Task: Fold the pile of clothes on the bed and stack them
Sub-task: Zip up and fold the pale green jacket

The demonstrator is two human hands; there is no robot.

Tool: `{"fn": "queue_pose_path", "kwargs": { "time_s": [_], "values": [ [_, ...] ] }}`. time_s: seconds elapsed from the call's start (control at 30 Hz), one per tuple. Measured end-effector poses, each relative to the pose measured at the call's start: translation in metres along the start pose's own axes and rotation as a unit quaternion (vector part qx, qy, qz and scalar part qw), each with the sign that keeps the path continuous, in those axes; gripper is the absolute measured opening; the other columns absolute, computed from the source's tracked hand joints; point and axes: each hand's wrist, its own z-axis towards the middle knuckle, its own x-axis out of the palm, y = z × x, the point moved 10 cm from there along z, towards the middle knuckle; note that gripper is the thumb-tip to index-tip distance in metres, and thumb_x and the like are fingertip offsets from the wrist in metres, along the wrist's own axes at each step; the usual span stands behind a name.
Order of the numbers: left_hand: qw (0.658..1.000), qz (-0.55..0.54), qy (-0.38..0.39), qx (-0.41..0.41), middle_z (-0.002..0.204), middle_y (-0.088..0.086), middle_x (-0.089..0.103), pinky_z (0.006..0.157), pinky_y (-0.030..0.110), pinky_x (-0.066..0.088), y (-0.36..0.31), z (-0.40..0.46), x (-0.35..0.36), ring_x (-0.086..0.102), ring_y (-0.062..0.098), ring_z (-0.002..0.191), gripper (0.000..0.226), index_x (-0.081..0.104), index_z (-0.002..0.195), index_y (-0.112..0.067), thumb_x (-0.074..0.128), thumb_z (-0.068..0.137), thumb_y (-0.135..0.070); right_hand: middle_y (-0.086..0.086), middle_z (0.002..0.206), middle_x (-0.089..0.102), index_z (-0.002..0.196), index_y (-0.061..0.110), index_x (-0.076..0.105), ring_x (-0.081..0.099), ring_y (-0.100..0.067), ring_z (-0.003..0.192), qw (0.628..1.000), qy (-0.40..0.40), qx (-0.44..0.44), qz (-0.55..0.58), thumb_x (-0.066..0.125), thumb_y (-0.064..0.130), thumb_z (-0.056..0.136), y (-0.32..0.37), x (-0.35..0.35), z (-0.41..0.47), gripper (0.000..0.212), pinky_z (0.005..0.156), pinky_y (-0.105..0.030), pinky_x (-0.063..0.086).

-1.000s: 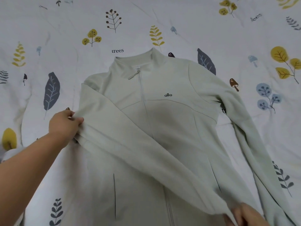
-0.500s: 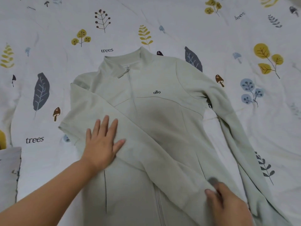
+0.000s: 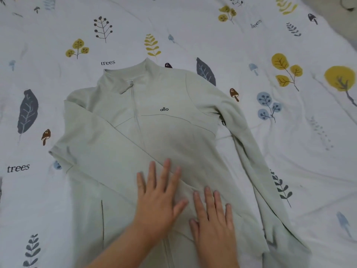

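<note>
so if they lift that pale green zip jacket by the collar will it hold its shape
Probably not: the jacket looks floppy, its folded sleeve lying flat under both open hands. Likely light, and it may unfold when lifted.

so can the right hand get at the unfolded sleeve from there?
Probably yes. The right hand lies flat on the jacket, and the unfolded sleeve lies uncovered on the bedsheet just to its right.

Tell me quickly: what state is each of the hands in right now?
Left hand: open, flat on the jacket's folded sleeve.
Right hand: open, flat on the jacket, holding nothing.
</note>
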Motion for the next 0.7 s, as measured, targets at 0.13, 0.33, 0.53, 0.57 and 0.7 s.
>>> {"fn": "queue_pose_path", "kwargs": {
  "time_s": [0.13,0.33,0.53,0.57,0.7],
  "values": [
    [0.998,-0.019,0.046,-0.046,0.145,0.007,0.041,0.098,0.065,0.029,-0.005,0.000,0.025,0.038,0.043,0.130,0.070,0.046,0.137,-0.023,0.025,0.080,-0.059,-0.011,0.121,0.064,0.112,0.015,0.070,0.064,-0.030,0.107,0.999,0.000,-0.035,0.041,0.044,0.038,0.076,-0.012,-0.011,0.004,0.050,0.094,-0.037,0.033],
    [0.995,-0.013,0.028,-0.099,0.150,-0.001,-0.032,0.108,0.053,-0.020,-0.003,0.002,0.032,-0.022,0.033,0.141,0.068,-0.026,0.141,-0.032,0.005,0.089,-0.064,-0.020,0.115,0.058,0.115,0.005,0.062,0.048,-0.034,0.106,0.969,-0.116,0.176,0.127,0.069,0.010,0.076,-0.127,-0.068,0.000,0.039,0.092,-0.038,0.033],
    [0.996,-0.059,0.018,-0.067,0.157,0.014,0.009,0.112,0.057,-0.001,-0.065,-0.013,0.001,0.006,0.030,0.145,0.065,0.023,0.148,-0.015,0.040,0.094,-0.047,-0.008,0.105,0.056,0.106,0.016,0.051,0.053,-0.032,0.104,0.916,0.156,0.332,0.161,0.062,0.030,0.081,-0.187,-0.030,-0.027,0.030,0.080,-0.033,0.040],
    [0.995,-0.074,0.007,-0.059,0.155,0.015,0.017,0.111,0.059,0.004,-0.076,-0.014,-0.006,0.012,0.031,0.144,0.060,0.033,0.144,-0.014,0.047,0.092,-0.043,-0.003,0.091,0.056,0.089,0.018,0.050,0.054,-0.030,0.097,0.916,0.166,0.323,0.171,0.061,0.027,0.083,-0.186,-0.032,-0.026,0.015,0.073,-0.031,0.039],
    [0.984,-0.176,0.021,-0.006,0.153,-0.002,0.012,0.115,0.038,0.000,-0.116,-0.025,-0.010,0.005,0.010,0.142,0.044,0.031,0.139,-0.024,0.035,0.097,-0.034,-0.002,0.063,0.048,0.064,0.015,0.040,0.045,-0.020,0.061,0.921,0.090,0.309,0.221,0.058,0.014,0.083,-0.192,-0.064,-0.019,0.026,0.052,-0.031,0.027]
  ]
}}
